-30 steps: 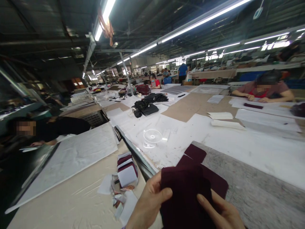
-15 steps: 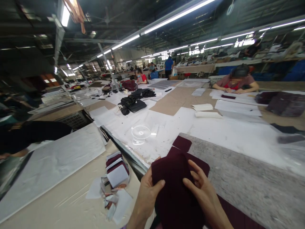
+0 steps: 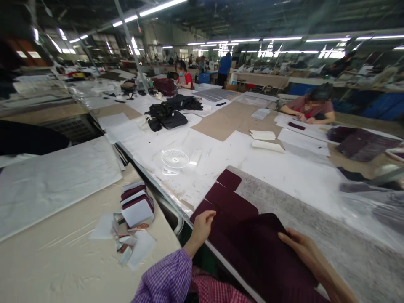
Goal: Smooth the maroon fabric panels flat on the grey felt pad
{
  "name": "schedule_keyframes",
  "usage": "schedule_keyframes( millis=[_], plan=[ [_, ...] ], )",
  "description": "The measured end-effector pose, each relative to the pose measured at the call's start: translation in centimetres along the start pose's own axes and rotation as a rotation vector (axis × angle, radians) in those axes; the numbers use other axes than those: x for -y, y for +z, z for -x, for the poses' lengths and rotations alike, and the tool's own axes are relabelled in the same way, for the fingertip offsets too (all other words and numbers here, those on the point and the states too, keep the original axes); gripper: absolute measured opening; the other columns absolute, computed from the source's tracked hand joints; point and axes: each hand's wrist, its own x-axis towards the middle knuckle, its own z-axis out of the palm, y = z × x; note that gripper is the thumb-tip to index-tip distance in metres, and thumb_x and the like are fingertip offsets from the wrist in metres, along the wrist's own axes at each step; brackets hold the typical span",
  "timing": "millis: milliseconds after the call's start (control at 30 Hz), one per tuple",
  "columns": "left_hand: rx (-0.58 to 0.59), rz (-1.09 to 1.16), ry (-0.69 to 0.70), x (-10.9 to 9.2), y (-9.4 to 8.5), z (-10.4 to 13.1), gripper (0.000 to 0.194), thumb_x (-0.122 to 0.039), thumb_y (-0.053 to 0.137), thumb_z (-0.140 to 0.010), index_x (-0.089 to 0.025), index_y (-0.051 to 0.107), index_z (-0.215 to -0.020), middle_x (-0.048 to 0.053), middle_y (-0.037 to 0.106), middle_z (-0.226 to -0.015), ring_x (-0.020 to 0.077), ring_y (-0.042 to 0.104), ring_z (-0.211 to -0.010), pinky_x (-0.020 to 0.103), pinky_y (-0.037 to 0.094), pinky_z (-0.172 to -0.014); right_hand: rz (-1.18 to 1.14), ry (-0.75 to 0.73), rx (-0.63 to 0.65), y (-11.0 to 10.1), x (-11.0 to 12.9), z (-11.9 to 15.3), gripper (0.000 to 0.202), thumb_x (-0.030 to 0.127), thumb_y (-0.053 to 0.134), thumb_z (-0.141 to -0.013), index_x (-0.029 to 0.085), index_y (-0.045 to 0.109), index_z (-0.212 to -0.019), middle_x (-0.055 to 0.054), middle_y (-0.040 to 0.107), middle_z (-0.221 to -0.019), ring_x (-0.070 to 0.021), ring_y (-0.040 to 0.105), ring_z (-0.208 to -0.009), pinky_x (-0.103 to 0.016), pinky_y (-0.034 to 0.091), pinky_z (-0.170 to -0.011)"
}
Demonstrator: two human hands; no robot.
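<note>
Table (image 3: pixel 211 168), broad, topped with flat white paper. Grey sheet (image 3: pixel 315 219), mottled, laid along the table's near edge. Maroon cloth pieces (image 3: pixel 230 201), matte, round-cornered, at the grey sheet's left end. Maroon panel (image 3: pixel 271 252), limp, bowed, over the near edge. Fan (image 3: pixel 175 159), white, round, slatted, by that edge. Right hand (image 3: pixel 304 250), thumb and fingers pinching the panel's right side. Left hand (image 3: pixel 202 227), loosely curled beside the pieces; hold cannot be told.

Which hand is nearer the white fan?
Left. The left hand is on the wearer's side of the white fan, slightly right; the right hand is much farther right, holding maroon fabric.
</note>
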Motion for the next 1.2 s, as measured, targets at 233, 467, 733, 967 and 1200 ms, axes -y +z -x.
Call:
schedule_keyframes(
  millis=[233,467,733,967,1200],
  plan=[
    [0.137,-0.287,0.264,3.7,6.3,-3.4,0.041,-0.005,0.041,-0.08,-0.016,0.06,-0.114,0.011,0.058,-0.129,0.022,0.042,-0.129,0.046,0.031,-0.111,0.165,0.005,0.227,-0.5,0.8,-7.1,0.032,0.05,0.065,-0.065,0.017,0.066,-0.065,-0.002,0.069,-0.063,-0.02,0.06,-0.056,-0.029,0.044,-0.053],
    [0.182,-0.448,0.353,5.4,7.0,-3.4,0.049,-0.003,0.039,-0.079,-0.016,0.051,-0.125,0.011,0.051,-0.136,0.0231,0.035,-0.134,0.05,0.026,-0.112,0.23,0.056,0.442,0.0,1.6,-13.2,0.033,0.046,0.064,-0.069,0.014,0.067,-0.074,-0.003,0.07,-0.069,-0.0176,0.061,-0.061,-0.029,0.046,-0.059],
    [0.201,-0.515,0.353,5.4,7.0,-3.9,0.044,-0.005,0.038,-0.083,-0.016,0.051,-0.124,0.011,0.051,-0.136,0.0225,0.033,-0.134,0.048,0.026,-0.112,0.492,0.003,0.356,1.4,-1.0,-20.1,0.021,0.033,0.058,-0.082,0.014,0.061,-0.073,0.004,0.059,-0.062,-0.011,0.054,-0.056,-0.026,0.043,-0.058],
    [0.194,-0.509,0.358,5.7,7.1,-4.1,0.045,-0.006,0.038,-0.084,-0.017,0.048,-0.126,0.009,0.053,-0.134,0.0225,0.035,-0.133,0.048,0.027,-0.111,0.729,-0.08,0.282,1.5,-2.2,-21.3,0.022,0.034,0.057,-0.086,0.014,0.061,-0.077,0.003,0.06,-0.069,-0.0118,0.056,-0.063,-0.03,0.047,-0.066],
    [0.171,-0.482,0.336,5.8,7.1,-4.3,0.046,-0.008,0.036,-0.085,-0.016,0.038,-0.131,0.011,0.054,-0.132,0.0197,0.038,-0.131,0.045,0.031,-0.11,0.801,-0.071,0.269,1.5,-3.0,-21.7,0.026,0.04,0.056,-0.085,0.014,0.063,-0.081,0.002,0.063,-0.072,-0.0133,0.06,-0.067,-0.031,0.048,-0.068]
  ],
)
